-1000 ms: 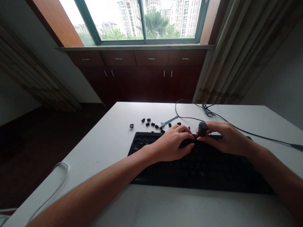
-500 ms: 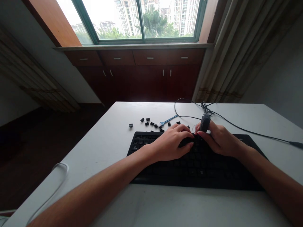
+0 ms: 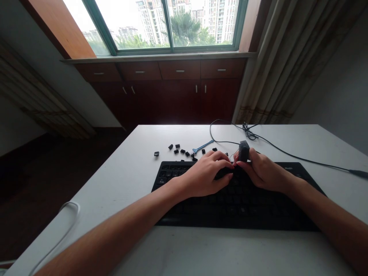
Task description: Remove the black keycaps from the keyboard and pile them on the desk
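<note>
A black keyboard lies on the white table under both my hands. My left hand rests over its upper middle keys, fingers bent and thumb apart, with no object visible in it. My right hand grips a keycap puller with a dark grey ribbed handle and thin wire, held upright above the top rows. Its lower end is hidden by my fingers, and the fingertips of both hands nearly meet there. Several loose black keycaps lie behind the keyboard, around a small blue brush-like tool.
A black cable runs from a tied bundle towards the table's right side. One keycap sits apart on the left. A white cable hangs over the left edge of the white table.
The keycap puller has turned slightly, showing more of its ribbed face, and my right hand has shifted a little left. My left hand keeps nearly the same pose. The view has moved slightly.
</note>
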The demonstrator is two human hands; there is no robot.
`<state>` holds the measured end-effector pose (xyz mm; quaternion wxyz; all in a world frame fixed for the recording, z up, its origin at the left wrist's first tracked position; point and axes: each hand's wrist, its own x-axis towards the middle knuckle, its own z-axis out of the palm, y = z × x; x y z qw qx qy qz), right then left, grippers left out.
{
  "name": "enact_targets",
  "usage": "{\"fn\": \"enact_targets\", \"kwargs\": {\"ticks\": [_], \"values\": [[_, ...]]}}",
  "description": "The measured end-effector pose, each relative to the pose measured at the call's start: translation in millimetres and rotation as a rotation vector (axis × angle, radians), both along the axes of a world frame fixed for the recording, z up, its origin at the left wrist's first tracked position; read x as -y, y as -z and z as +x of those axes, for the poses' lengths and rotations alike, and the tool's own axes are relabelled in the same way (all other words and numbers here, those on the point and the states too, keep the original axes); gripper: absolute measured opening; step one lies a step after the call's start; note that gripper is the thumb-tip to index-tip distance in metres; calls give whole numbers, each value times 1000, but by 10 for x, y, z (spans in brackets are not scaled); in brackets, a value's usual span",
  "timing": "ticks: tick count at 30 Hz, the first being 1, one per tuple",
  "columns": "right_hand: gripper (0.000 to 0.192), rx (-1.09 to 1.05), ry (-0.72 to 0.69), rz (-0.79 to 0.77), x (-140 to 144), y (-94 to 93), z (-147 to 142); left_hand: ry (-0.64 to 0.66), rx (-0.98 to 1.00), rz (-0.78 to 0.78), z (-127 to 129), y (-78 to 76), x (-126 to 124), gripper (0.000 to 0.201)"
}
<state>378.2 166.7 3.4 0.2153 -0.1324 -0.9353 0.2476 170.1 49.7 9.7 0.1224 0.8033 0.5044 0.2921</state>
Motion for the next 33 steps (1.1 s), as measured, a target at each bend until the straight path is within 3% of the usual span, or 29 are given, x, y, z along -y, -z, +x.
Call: {"fn": "enact_targets", "kwargs": {"ticks": [5,9,14,23,25,29,33], "values": [[15,-27,11,-59,19,-33,-17,5,5,14,4,-3,-1,23],[12,-204,70,-199,12,-64,-38,-2,0,13,5,2,-3,22],[17,-125,94,-225,2,-80,-92,0,1,4,4,-6,1,27],[27,-397,260,-529,-134,-173,-27,0,-4,-11,3,-15,5,26],[27,-342,283,-526,-209,-238,60,0,-2,-18,3,-15,6,26],[22,-17,169,-444,-306,-352,228,1,1,-21,5,-21,12,26],[30,254,102,-327,-295,-396,294,-5,2,-14,9,-29,18,25]]}}
